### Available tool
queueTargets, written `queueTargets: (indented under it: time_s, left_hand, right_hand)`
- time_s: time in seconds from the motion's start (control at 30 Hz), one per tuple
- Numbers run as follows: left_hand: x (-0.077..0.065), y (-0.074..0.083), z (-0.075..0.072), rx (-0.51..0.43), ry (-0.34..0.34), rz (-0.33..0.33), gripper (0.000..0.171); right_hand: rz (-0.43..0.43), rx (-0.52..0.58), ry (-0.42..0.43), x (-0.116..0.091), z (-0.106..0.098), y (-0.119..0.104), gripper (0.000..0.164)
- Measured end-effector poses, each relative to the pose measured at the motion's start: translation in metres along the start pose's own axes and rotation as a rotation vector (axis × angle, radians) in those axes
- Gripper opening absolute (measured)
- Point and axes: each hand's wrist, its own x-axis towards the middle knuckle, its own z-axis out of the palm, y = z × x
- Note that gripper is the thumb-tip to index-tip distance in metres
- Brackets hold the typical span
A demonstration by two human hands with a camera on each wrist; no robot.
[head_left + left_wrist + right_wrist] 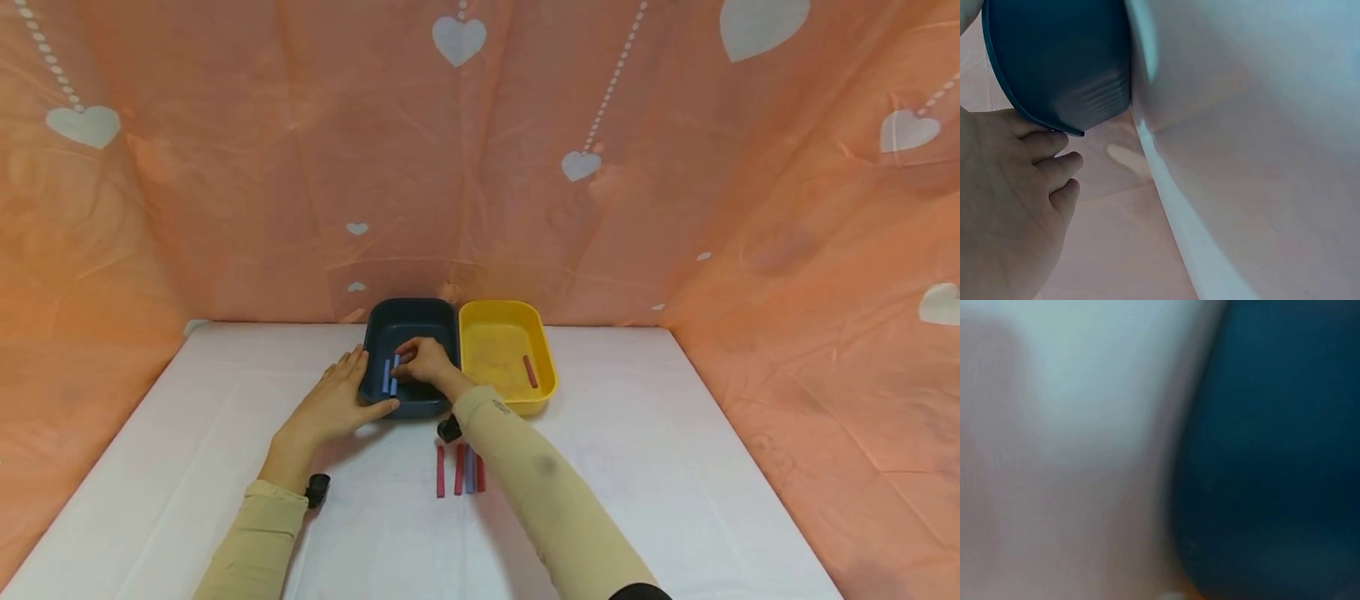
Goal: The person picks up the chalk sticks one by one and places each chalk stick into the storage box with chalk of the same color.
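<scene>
A dark blue tray [412, 407] stands on the table in the head view, with a short blue stick [386, 377] lying inside on the left. Over the tray, my right hand [426, 362] pinches a second blue stick [394, 387] beside the first; the fingers partly cover it. My left hand [337, 398] rests against the tray's left side, fingers extended and thumb along the front wall. In the left wrist view, the fingers [1054, 169] touch the tray's rim [1035, 122]. The right wrist view is blurred, showing only the tray's wall [1272, 456] and no fingers.
Right beside the dark tray stands a yellow tray [506, 407] with a red stick [530, 372] in it. In front lie several red sticks [440, 472] and a blue stick [470, 470], partly beside my right sleeve. An orange cloth [405, 167] with hearts hangs behind the white table [637, 467].
</scene>
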Motion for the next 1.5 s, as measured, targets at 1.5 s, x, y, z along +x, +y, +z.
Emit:
queueTargets:
  time_s: [1.5]
  left_hand:
    - [-0.002,0.004,-0.002,-0.005,0.028,0.034,0.109]
  right_hand:
    - [-0.135,-0.055,0.019,-0.028,-0.018,-0.018,0.037]
